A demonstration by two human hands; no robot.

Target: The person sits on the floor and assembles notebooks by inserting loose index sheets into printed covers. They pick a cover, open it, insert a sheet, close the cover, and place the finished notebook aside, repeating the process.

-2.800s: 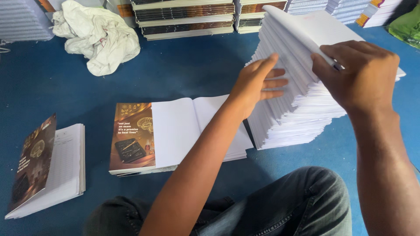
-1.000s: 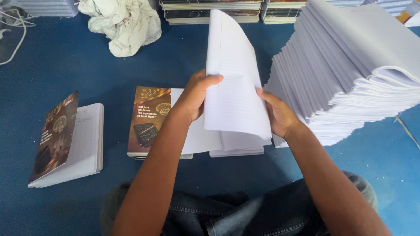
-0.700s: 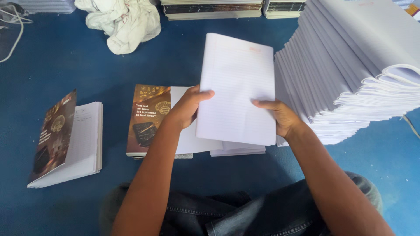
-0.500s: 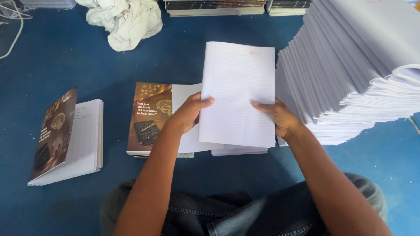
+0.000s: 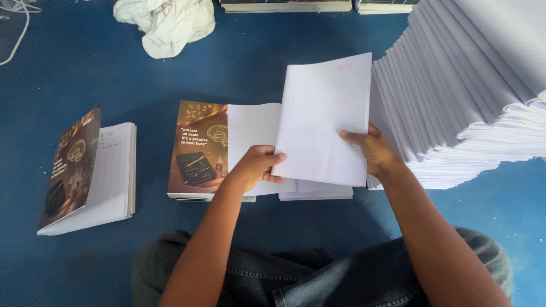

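Landmark: open brown-covered notebook point(image 5: 199, 150) lying flat on the blue floor point(image 5: 273, 74), cover face up on its left half.
Ruled page bundle point(image 5: 325, 122): held just above the right half of the open notebook, partly covering its blank white page point(image 5: 250, 128).
Left hand point(image 5: 253, 167): grip closed on the bundle's lower left edge, thumb on top, fingers underneath; also over the open notebook's white page.
Right hand point(image 5: 376, 150): grip closed on the bundle's right edge, thumb on the ruled face, other fingers hidden behind.
Bundle axis: long axis runs away from the person, top edge tilted slightly right; ruled face toward the camera.
Right of notebook: tall stack of white page bundles point(image 5: 472, 96), fanned and leaning, just beside the right hand.
Left of notebook: second brown-covered notebook point(image 5: 85, 170), well apart, cover half raised.
Beyond notebook: crumpled white cloth point(image 5: 168, 23), well apart; row of stacked books point(image 5: 284, 5) at the far edge.
Below notebook: person's jeans-clad legs point(image 5: 318, 273).
Obstruction: nothing between hands and bundle; the bundle hides part of the notebook's right half.
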